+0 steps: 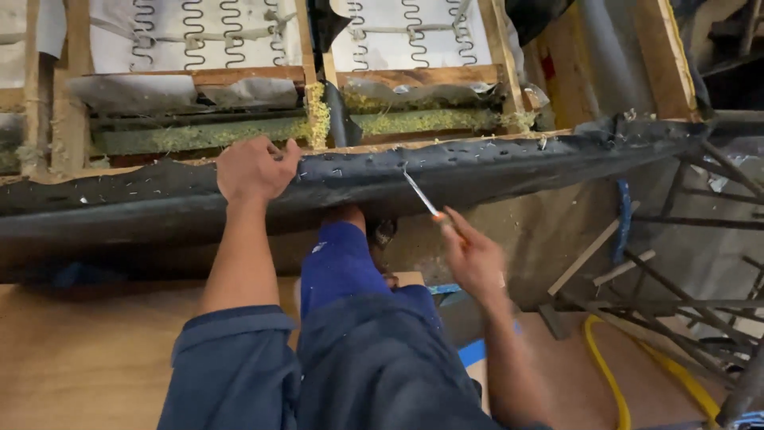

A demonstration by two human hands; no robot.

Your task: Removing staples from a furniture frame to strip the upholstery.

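Observation:
An upturned sofa frame lies in front of me, its wooden rails and zigzag springs showing. A strip of black fabric dotted with staples runs along its near edge. My left hand grips the top of that fabric edge. My right hand holds a thin screwdriver-like tool with an orange handle. Its metal tip touches the black fabric near the middle of the strip. My knee in blue trousers presses up under the frame.
Yellowish foam shows between the rails. A plywood sheet lies at lower left. At right stand a dark metal frame, a yellow hose and loose wooden slats. Blue tape lies by my leg.

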